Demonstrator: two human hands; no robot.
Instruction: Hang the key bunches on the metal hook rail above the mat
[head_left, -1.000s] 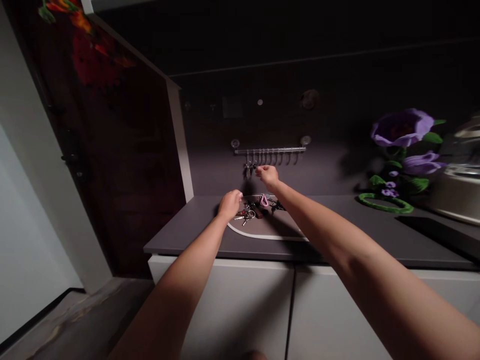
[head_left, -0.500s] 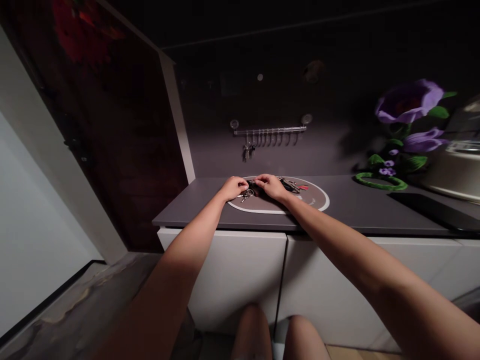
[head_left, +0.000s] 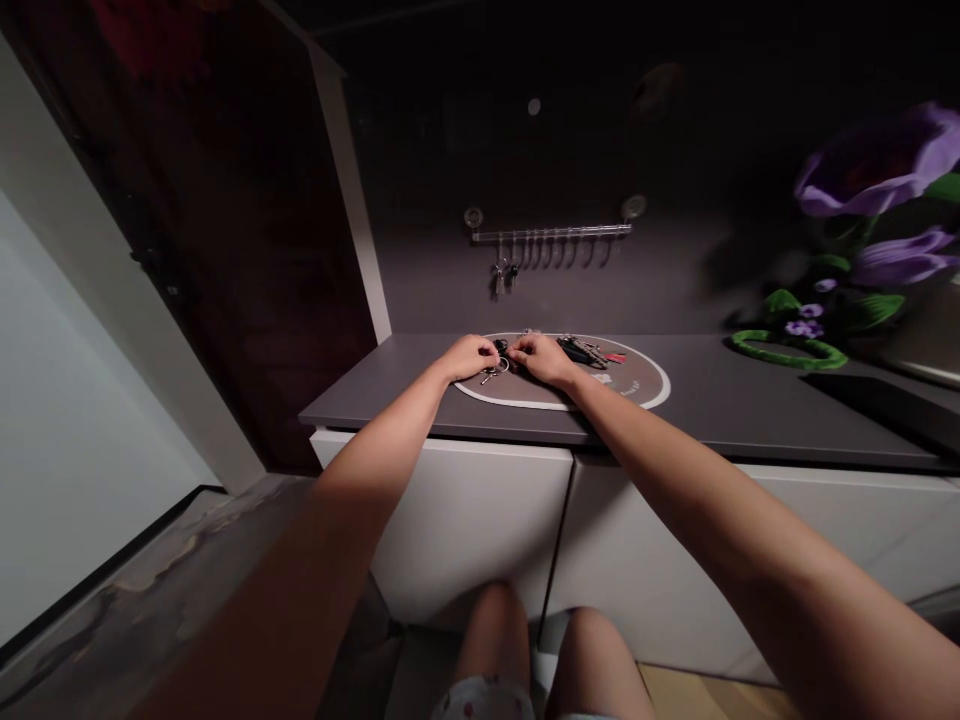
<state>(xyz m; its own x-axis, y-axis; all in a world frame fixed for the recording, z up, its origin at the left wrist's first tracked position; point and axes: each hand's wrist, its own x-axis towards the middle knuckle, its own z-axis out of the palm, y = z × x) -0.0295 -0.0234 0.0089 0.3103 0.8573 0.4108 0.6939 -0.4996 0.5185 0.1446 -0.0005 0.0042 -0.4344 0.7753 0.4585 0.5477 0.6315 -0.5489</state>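
Observation:
A brown oval mat [head_left: 525,390] with a white rim lies on the grey counter. Over its left part, my left hand [head_left: 471,358] has its fingers curled together around part of a key ring [head_left: 501,367] with small keys. Just right of it, my right hand [head_left: 540,358] is bent with thumb and fingertips close together near a small dark item; what they pinch is too small to make out. More keys with a dark holder [head_left: 581,350] and a red tag [head_left: 616,358] lie on the mat, right of my right hand.
On the wall, a clear hook rail [head_left: 555,233] carries a few keys [head_left: 499,280] at its left end. Purple flowers [head_left: 877,165] with a green ring base [head_left: 787,350] stand at right, by a dark flat object [head_left: 877,405]. White cabinet doors [head_left: 465,520] are below.
The view has shifted slightly down and to the left. A little more of the dark item and ring shows between my hands, which stay close together over the mat.

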